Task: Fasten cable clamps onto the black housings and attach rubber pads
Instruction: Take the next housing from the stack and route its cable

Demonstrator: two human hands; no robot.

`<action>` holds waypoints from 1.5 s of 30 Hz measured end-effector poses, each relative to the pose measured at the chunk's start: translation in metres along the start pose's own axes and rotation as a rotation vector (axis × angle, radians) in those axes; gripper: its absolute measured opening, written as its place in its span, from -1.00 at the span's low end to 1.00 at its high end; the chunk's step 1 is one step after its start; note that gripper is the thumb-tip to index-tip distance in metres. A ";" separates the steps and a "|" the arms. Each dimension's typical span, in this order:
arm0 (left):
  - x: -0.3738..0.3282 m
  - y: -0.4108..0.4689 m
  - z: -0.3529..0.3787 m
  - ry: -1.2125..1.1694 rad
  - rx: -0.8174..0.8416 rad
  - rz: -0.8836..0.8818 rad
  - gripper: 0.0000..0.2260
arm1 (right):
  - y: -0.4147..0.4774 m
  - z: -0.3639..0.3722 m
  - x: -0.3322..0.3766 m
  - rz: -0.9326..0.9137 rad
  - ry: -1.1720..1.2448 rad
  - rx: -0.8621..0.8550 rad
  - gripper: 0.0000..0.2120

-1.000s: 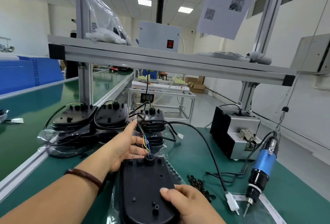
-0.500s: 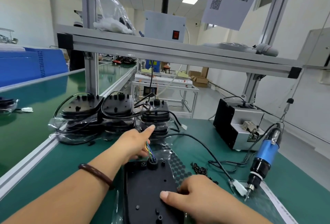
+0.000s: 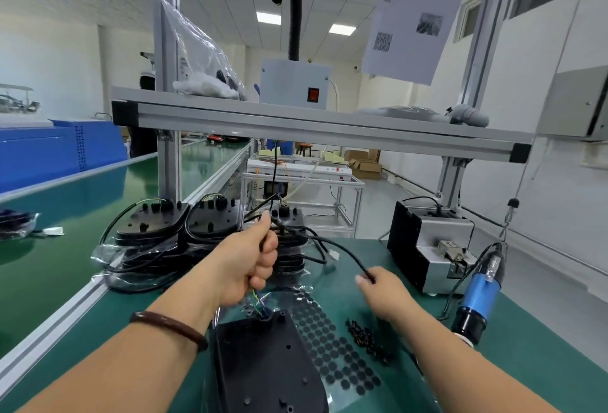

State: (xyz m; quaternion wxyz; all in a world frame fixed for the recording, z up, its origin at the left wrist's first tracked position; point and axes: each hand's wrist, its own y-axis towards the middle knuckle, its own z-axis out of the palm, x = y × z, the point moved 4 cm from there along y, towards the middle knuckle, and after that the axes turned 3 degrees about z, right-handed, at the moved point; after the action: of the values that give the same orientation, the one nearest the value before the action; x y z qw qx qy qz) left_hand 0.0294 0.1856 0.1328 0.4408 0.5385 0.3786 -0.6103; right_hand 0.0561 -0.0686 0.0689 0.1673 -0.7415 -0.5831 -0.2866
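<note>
A black housing (image 3: 266, 363) lies flat on the green mat in front of me, with coloured wires coming out of its far end. My left hand (image 3: 250, 258) grips the black cable (image 3: 332, 243) in a fist just above those wires. The cable arcs to the right, where my right hand (image 3: 383, 291) pinches it further along. A clear sheet of round black rubber pads (image 3: 332, 350) lies right of the housing. A small heap of black cable clamps (image 3: 368, 338) sits beside the sheet, under my right wrist.
Stacks of black housings (image 3: 184, 225) with looped cables stand at the back left. A blue electric screwdriver (image 3: 478, 294) hangs at the right. A grey screw feeder (image 3: 427, 244) stands behind it. An aluminium shelf (image 3: 296, 123) spans overhead. A conveyor belt (image 3: 65, 215) runs along the left.
My left hand rose from the housing's wire end and closed round the cable. My right hand left the housing and took hold of the cable further right.
</note>
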 end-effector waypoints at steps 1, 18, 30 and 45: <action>-0.001 0.000 0.001 0.008 0.020 0.005 -0.49 | 0.001 -0.005 0.001 0.020 0.189 -0.035 -0.67; 0.043 -0.031 -0.007 0.427 -0.066 0.266 -0.77 | -0.003 -0.123 0.065 0.032 2.048 -0.206 -0.72; 0.051 -0.019 0.014 1.058 0.002 0.333 -0.77 | 0.004 -0.151 0.046 -0.002 2.231 -0.304 -0.68; -0.156 0.001 0.071 0.751 -0.104 0.761 -0.54 | -0.017 -0.126 0.184 -0.719 1.293 -0.069 -0.70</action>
State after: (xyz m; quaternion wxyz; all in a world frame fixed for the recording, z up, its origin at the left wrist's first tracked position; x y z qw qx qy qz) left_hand 0.0125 0.1392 0.2972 0.4913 0.7963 0.3180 -0.1531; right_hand 0.0401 0.0042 0.2796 0.3498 -0.1927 -0.5657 -0.7215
